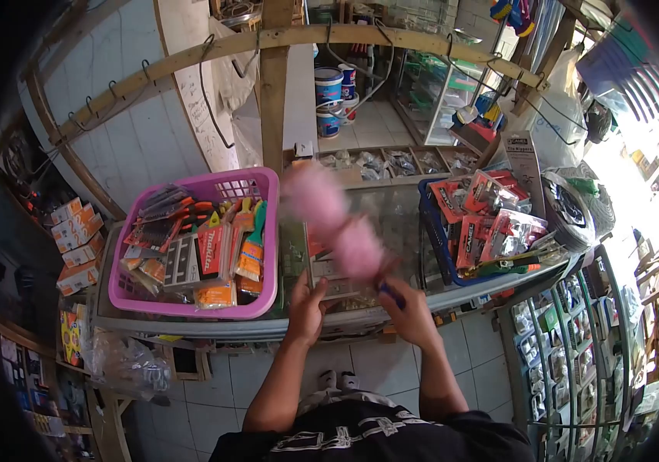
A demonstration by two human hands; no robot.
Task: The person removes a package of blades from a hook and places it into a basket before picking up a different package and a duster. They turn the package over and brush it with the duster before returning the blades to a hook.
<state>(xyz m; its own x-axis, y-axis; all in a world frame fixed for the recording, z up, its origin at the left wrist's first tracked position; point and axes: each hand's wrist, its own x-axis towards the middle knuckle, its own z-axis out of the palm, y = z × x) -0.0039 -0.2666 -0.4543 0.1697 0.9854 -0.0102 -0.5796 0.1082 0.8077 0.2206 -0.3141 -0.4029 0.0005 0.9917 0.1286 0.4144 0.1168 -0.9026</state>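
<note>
A pink fluffy duster, blurred by motion, slants over the glass counter. My right hand is closed around its dark handle at the near end. Left of it, my left hand grips the near edge of a flat, pale-edged package with the thumb on top. The duster's head covers much of that package, so its kind cannot be made out. A pink basket of brushes and packaged tools stands left of my left hand.
A blue basket of red-carded tools sits on the glass counter at right, beside a tall box. Behind lies a divided tray. A wooden bar with wire hooks spans above. Display racks stand at right.
</note>
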